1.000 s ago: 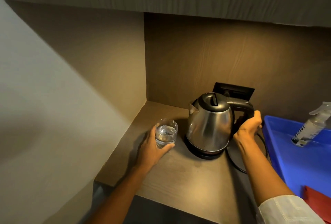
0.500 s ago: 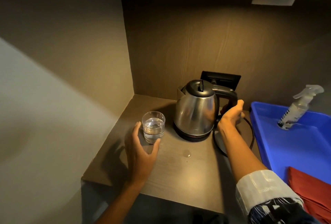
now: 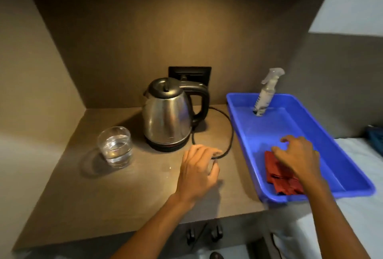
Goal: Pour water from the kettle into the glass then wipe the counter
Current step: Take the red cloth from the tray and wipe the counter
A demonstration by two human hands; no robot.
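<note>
Counter (image 3: 132,207): matte brown wood-grain laminate set in a recess. Kettle (image 3: 167,115): rounded brushed-steel body, black lid and loop handle, seated upright on its black round base near the counter's back edge, centre. A black cord (image 3: 229,132) loops from the base across the surface toward the right. Glass (image 3: 115,146): clear, short, cylindrical tumbler, partly filled with water, standing upright toward the counter's left side, apart from the kettle. A small wet spot (image 3: 170,168) shows on the laminate between glass and left hand.

Left hand (image 3: 196,173): palm down over the counter's centre front, fingers loosely curled, holding nothing.

Blue tray (image 3: 352,167): smooth rectangular plastic, on the counter's right edge, its near corner overhanging. Inside, a translucent spray bottle (image 3: 266,95) leans at the far end; a folded red cloth (image 3: 277,175) lies at the near end.

Right hand (image 3: 298,155): spread open over the cloth, fingers splayed; whether it touches cannot be told.
</note>
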